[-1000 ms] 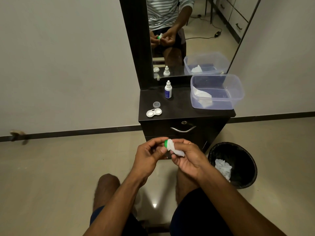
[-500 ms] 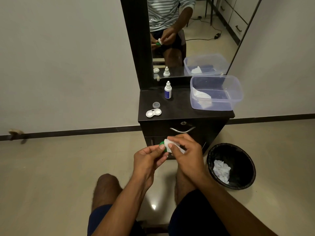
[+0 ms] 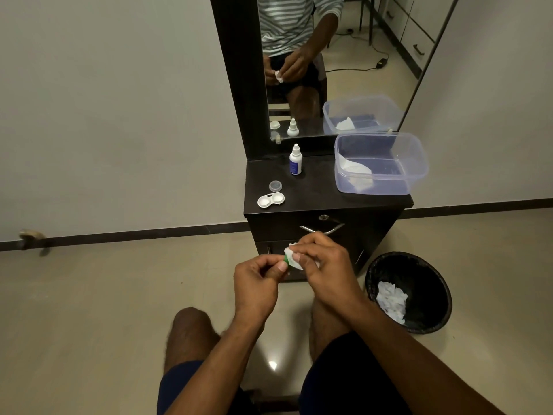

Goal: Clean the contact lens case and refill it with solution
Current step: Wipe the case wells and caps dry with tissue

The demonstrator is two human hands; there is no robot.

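The white contact lens case (image 3: 270, 200) lies open on the dark dresser top (image 3: 317, 193), with a clear grey cap (image 3: 275, 185) just behind it. A small white solution bottle (image 3: 295, 160) stands upright near the mirror. In front of the dresser drawer, my left hand (image 3: 257, 283) pinches a green cap (image 3: 286, 259) between thumb and fingers. My right hand (image 3: 323, 265) presses a white tissue (image 3: 291, 257) against that cap. Most of the cap is hidden by tissue and fingers.
A clear plastic tub (image 3: 380, 163) holding tissue sits on the right of the dresser top. A black bin (image 3: 410, 292) with crumpled tissues stands on the floor at the right. The mirror (image 3: 323, 64) rises behind the dresser. My knees are below the hands.
My right hand has rolled over the cap with the tissue, so less green shows. Both hands have shifted slightly up and to the right.
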